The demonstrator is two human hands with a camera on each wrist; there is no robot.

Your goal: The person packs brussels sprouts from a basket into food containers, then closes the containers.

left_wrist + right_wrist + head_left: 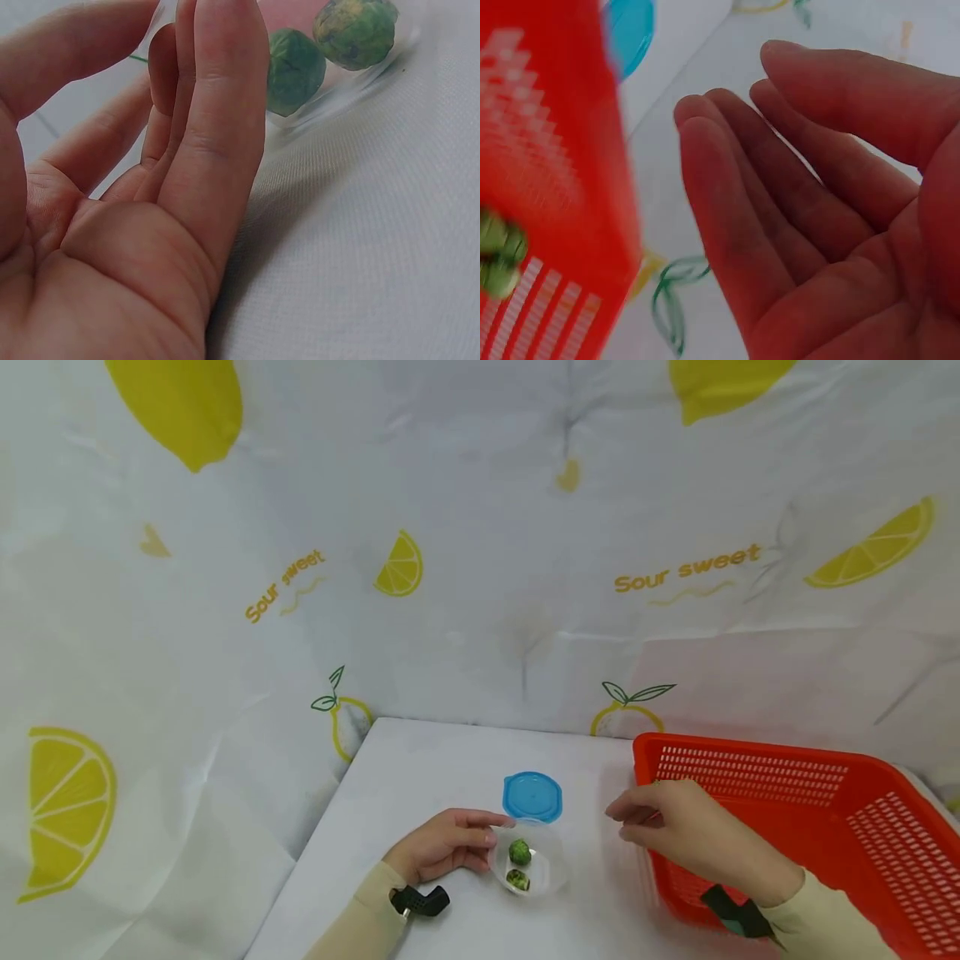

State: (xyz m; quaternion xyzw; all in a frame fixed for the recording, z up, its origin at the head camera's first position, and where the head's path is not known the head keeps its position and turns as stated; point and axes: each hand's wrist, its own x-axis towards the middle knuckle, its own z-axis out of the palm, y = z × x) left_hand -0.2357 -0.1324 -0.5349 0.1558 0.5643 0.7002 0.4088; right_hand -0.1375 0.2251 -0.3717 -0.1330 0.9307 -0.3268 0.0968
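Observation:
A clear plastic bowl [551, 868] stands on the white table with two Brussels sprouts [519, 852] inside, one greener and the other yellowish. At its left side my left hand [453, 845] holds the rim between thumb and fingers; the left wrist view shows the sprouts [296, 71] through the bowl's wall, just past the fingers. My right hand [678, 818] hovers at the left rim of the red basket [810, 843]. In the right wrist view its fingers are loosely bent, with nothing between them.
Behind the bowl lies a blue lid [532, 797] flat on the table. Blurred green pieces [499, 255] show at the basket in the right wrist view. A white lemon-print sheet [480, 610] covers the walls behind and to the left.

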